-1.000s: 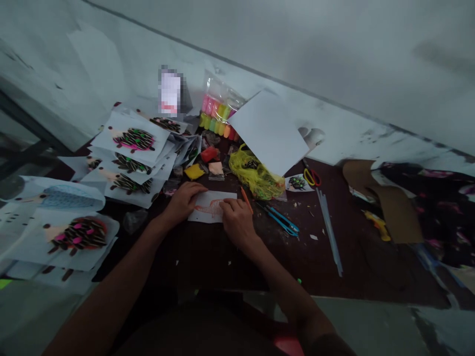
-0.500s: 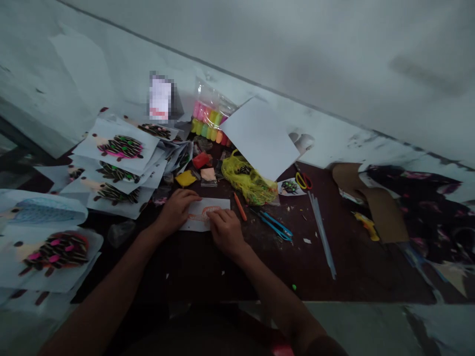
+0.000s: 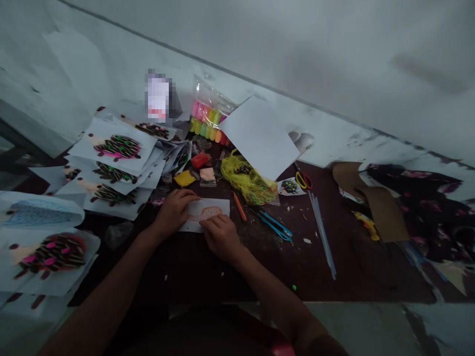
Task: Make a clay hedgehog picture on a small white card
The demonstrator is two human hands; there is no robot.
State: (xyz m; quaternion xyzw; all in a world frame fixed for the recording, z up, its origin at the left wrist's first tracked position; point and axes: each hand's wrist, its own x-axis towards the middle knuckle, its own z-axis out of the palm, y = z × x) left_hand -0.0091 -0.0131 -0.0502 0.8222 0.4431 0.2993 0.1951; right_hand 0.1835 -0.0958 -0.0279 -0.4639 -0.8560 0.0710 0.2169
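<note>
A small sheet of white paper (image 3: 219, 203) lies on the dark table, with an orange outline filled by orange strokes on it. My left hand (image 3: 176, 210) holds the sheet at its left side, fingers bent over the edge. At the lower right, my right hand (image 3: 222, 237) has its closed fingers pressed on the sheet just under the orange shape; its thumb is hidden. An orange pen-shaped stick (image 3: 239, 206) lies right of the paper. Beyond the hands are a yellow clay packet (image 3: 184, 178), a pale pink one (image 3: 207, 174) and a red one (image 3: 201, 159).
Stacked hedgehog pictures (image 3: 117, 147) cover the left side. A yellow net bag (image 3: 245, 180), blue cutter (image 3: 275, 225), scissors (image 3: 303, 180) and clear glue sticks (image 3: 322, 235) lie rightward. A large white sheet (image 3: 260, 136) leans at the back; a yellow glue gun (image 3: 366, 226) lies far right.
My right hand has slid left and slightly down across the paper, uncovering more of the orange shape. My left hand has stayed on the sheet.
</note>
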